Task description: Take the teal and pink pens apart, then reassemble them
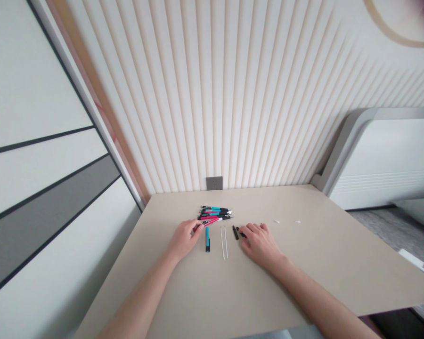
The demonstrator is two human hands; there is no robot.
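The step in hand looks to be the sorting or handling of pen parts, with loose pieces set out between the 2 hands. The left hand (pixel 185 239) is narrow, its thumb and fingertips pinched on the near end of a red pen (pixel 212 221), which lies slantwise against the near side of a pile of pens (pixel 214 213), just left of the middle of the table's far edge. The right hand (pixel 260 242) is curled low over the table (pixel 183 296), its fingertips at a black piece (pixel 242 234); whether they grip it, I cannot tell. The next move seems to call for a light, exact pinch, as the parts are slim and would probably roll.

Between the hands, nearer the front edge than the pile, lie a blue barrel (pixel 207 233) with a black clip end, 2 thin white rods (pixel 222 243) side by side but apart, and a short black tube (pixel 235 232) of matt look. Toward the far right corner are 2 tiny white bits (pixel 276 221), too small to make out. The pens look like smooth plastic, in blue, red and black with pointed tips. The tabletop is flat, beige and dull; past its far edge rises a cream wall (pixel 205 94) of rounded vertical ribs, with a dark rectangular socket (pixel 214 183)
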